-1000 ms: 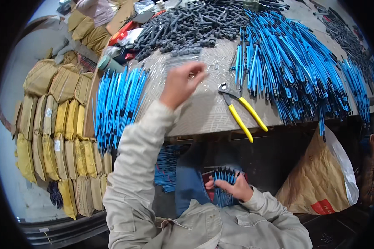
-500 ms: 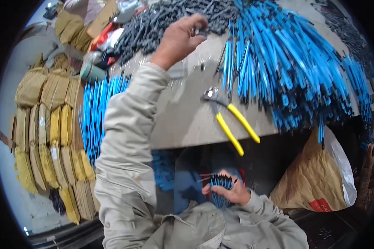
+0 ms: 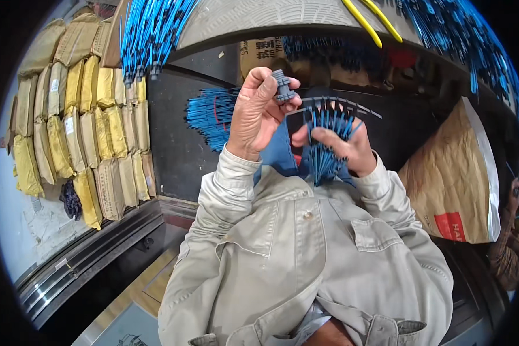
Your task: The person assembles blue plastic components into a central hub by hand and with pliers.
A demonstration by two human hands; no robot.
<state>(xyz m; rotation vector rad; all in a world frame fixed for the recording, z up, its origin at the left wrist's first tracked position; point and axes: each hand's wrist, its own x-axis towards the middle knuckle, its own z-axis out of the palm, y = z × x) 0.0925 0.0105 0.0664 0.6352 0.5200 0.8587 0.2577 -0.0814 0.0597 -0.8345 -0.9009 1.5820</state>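
Observation:
My left hand (image 3: 258,115) is raised over my lap, thumb and fingers pinching a small stack of dark grey ribbed plastic clips (image 3: 283,86). Just to its right, my right hand (image 3: 357,147) is wrapped round a bundle of thin blue strips with black tips (image 3: 324,153). The tips fan out upward, close to the grey clips but apart from them. A thin pale strip (image 3: 360,107) sticks out behind the bundle toward the right. Part of the right fingers is hidden by the strips.
Ahead is the workbench edge (image 3: 248,20), with yellow-handled pliers (image 3: 370,20) and blue strips (image 3: 158,29) on it. A red-banded bundle (image 3: 210,118) lies below. Wrapped packages (image 3: 75,124) are stacked left; a brown paper sack (image 3: 452,173) stands right, near another person's hand (image 3: 514,193).
My left hand has come back from the grey pile on the bench to beside the bundle, bringing the grey clips. The view has tilted down toward my lap. My right hand still grips the strips.

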